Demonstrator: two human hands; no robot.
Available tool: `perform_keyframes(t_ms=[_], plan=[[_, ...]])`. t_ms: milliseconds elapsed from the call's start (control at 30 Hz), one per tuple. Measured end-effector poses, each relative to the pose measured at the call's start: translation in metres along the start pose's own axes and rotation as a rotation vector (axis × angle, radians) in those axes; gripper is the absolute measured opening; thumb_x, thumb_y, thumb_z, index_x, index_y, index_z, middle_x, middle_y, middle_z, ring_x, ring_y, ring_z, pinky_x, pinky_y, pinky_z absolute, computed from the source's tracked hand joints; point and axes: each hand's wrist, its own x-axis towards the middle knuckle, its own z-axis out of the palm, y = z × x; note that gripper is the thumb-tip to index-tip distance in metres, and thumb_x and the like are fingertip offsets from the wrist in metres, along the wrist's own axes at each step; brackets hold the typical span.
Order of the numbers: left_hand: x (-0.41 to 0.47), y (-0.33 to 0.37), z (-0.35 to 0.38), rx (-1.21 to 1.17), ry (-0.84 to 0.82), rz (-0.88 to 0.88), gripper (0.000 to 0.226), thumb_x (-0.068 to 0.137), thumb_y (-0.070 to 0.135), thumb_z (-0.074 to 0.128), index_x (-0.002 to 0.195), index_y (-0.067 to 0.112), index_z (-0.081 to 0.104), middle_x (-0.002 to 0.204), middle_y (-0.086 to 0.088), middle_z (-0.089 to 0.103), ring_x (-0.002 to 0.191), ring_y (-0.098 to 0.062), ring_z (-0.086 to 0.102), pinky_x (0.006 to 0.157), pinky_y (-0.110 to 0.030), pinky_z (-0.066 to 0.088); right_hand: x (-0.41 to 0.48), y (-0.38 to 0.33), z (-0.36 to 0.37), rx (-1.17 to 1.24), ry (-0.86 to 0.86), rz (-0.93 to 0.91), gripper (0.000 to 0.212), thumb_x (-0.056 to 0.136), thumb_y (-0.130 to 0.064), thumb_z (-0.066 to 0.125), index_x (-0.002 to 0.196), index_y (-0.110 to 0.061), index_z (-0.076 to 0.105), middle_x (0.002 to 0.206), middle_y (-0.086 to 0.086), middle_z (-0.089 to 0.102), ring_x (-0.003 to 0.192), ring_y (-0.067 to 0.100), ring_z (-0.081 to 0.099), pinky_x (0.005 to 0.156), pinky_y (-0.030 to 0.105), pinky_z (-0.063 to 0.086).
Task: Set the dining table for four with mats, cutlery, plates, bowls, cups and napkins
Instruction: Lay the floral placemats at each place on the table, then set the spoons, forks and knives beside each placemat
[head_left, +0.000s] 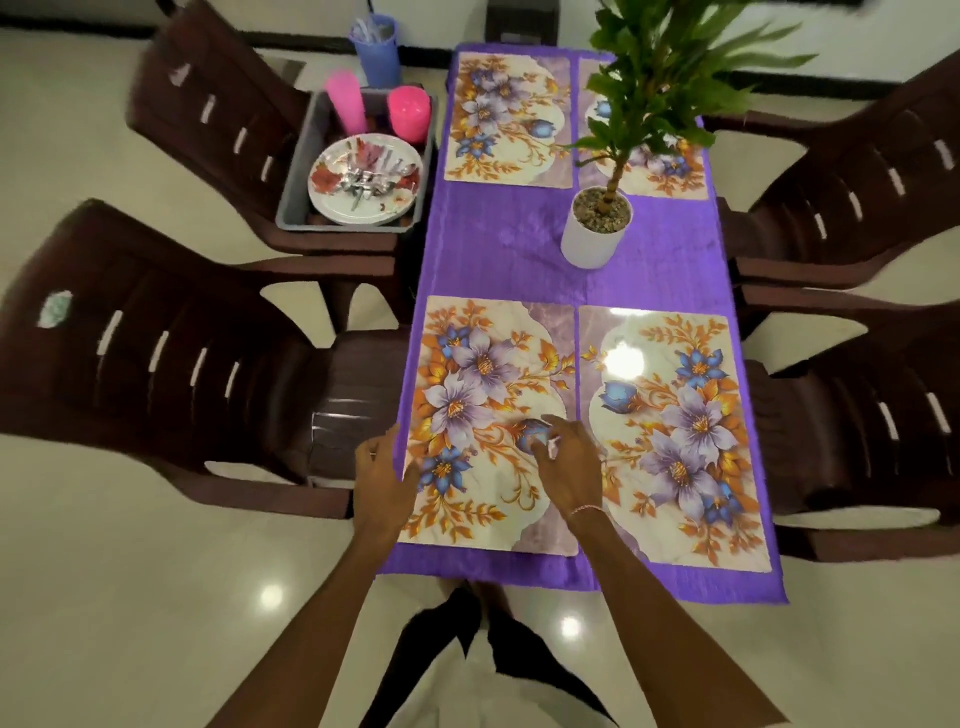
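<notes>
Several floral mats lie on the purple tablecloth (498, 244): near left (483, 374), near right (675, 415), far left (504, 119) and far right (670, 171). My left hand (382, 475) hovers at the left edge of the near left mat with relaxed fingers. My right hand (563, 452) is over the same mat's right part, fingers loosely curled, holding nothing that I can see. A grey tray (296, 192) on the far left chair holds floral plates (363, 179) with cutlery on top and two pink cups (408, 111).
A potted plant in a white pot (595, 228) stands mid-table and overhangs the far right mat. A blue holder (376, 49) stands behind the tray. Brown plastic chairs (156, 358) flank both sides. Glossy floor lies around.
</notes>
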Motion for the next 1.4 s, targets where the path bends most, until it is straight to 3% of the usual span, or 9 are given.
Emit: perform_keyframes(t_ms=[200, 333, 467, 600, 767, 933, 1033, 1200, 1400], plan=[[-0.034, -0.03, -0.023, -0.115, 0.087, -0.068, 0.055, 0.099, 0.033, 0.066, 0.149, 0.022, 0.046, 0.147, -0.009, 0.043, 0.117, -0.015, 0.056, 0.084, -0.033, 0.057, -0.013, -0.028, 0.028, 0.011, -0.073, -0.114, 0.033, 0.096, -0.026, 0.066, 0.127, -0.015, 0.065, 0.123, 0.008, 0.066, 0.113, 0.03, 0.062, 0.093, 0.043, 0.055], [-0.042, -0.054, -0.047, -0.152, 0.181, -0.124, 0.049, 0.101, 0.032, 0.062, 0.148, 0.021, 0.049, 0.149, -0.009, 0.044, 0.122, -0.023, 0.058, 0.097, -0.044, 0.055, -0.02, -0.061, 0.062, -0.007, -0.123, -0.159, 0.039, 0.097, -0.034, 0.06, 0.129, -0.012, 0.064, 0.124, 0.013, 0.065, 0.116, 0.034, 0.06, 0.097, 0.043, 0.051], [-0.045, -0.076, -0.082, -0.188, 0.27, -0.121, 0.046, 0.101, 0.033, 0.062, 0.145, 0.024, 0.052, 0.14, -0.005, 0.051, 0.108, -0.015, 0.059, 0.093, -0.035, 0.053, -0.024, -0.109, 0.091, 0.017, -0.174, -0.225, 0.034, 0.1, -0.026, 0.062, 0.131, -0.011, 0.063, 0.125, 0.012, 0.066, 0.115, 0.03, 0.061, 0.097, 0.037, 0.049], [-0.032, -0.11, -0.134, -0.213, 0.373, -0.072, 0.042, 0.102, 0.033, 0.06, 0.143, 0.024, 0.054, 0.128, 0.002, 0.053, 0.103, -0.007, 0.06, 0.094, -0.044, 0.057, -0.024, -0.166, 0.134, 0.056, -0.249, -0.329, 0.03, 0.097, -0.029, 0.068, 0.124, -0.015, 0.066, 0.11, 0.006, 0.065, 0.104, 0.023, 0.061, 0.088, 0.028, 0.046], [0.012, -0.145, -0.228, -0.192, 0.499, -0.022, 0.048, 0.102, 0.028, 0.059, 0.148, 0.02, 0.049, 0.134, -0.002, 0.052, 0.122, -0.02, 0.057, 0.103, -0.034, 0.048, -0.025, -0.258, 0.204, 0.094, -0.27, -0.447, 0.031, 0.093, -0.026, 0.072, 0.122, -0.016, 0.068, 0.103, -0.004, 0.059, 0.097, 0.022, 0.062, 0.088, 0.026, 0.046], [0.075, -0.191, -0.354, -0.096, 0.63, 0.035, 0.056, 0.101, 0.037, 0.06, 0.152, 0.022, 0.044, 0.147, -0.006, 0.049, 0.135, -0.024, 0.046, 0.113, -0.047, 0.041, -0.028, -0.366, 0.283, 0.05, -0.262, -0.554, 0.049, 0.097, -0.046, 0.064, 0.138, -0.021, 0.058, 0.129, -0.002, 0.058, 0.122, 0.015, 0.053, 0.105, 0.035, 0.046], [0.11, -0.226, -0.435, 0.016, 0.609, 0.045, 0.065, 0.1, 0.05, 0.056, 0.157, 0.027, 0.035, 0.161, -0.004, 0.037, 0.147, -0.025, 0.035, 0.119, -0.053, 0.031, -0.038, -0.437, 0.324, 0.009, -0.212, -0.597, 0.062, 0.097, -0.05, 0.062, 0.15, -0.023, 0.047, 0.149, 0.0, 0.048, 0.14, 0.017, 0.041, 0.111, 0.031, 0.037], [0.183, -0.26, -0.541, 0.116, 0.471, 0.131, 0.08, 0.095, 0.073, 0.037, 0.162, 0.039, 0.013, 0.171, 0.001, 0.017, 0.156, -0.024, 0.019, 0.122, -0.057, 0.022, -0.036, -0.538, 0.387, 0.004, -0.143, -0.613, 0.076, 0.096, -0.056, 0.06, 0.159, -0.022, 0.032, 0.165, 0.001, 0.028, 0.153, 0.021, 0.026, 0.119, 0.048, 0.037], [0.293, -0.255, -0.607, 0.27, 0.355, 0.278, 0.082, 0.095, 0.073, 0.037, 0.163, 0.042, 0.002, 0.173, 0.005, 0.001, 0.159, -0.023, -0.003, 0.125, -0.055, 0.012, 0.005, -0.608, 0.443, -0.091, -0.007, -0.537, 0.085, 0.099, -0.063, 0.048, 0.164, -0.022, 0.012, 0.172, -0.001, 0.006, 0.159, 0.02, 0.001, 0.127, 0.051, 0.018]])
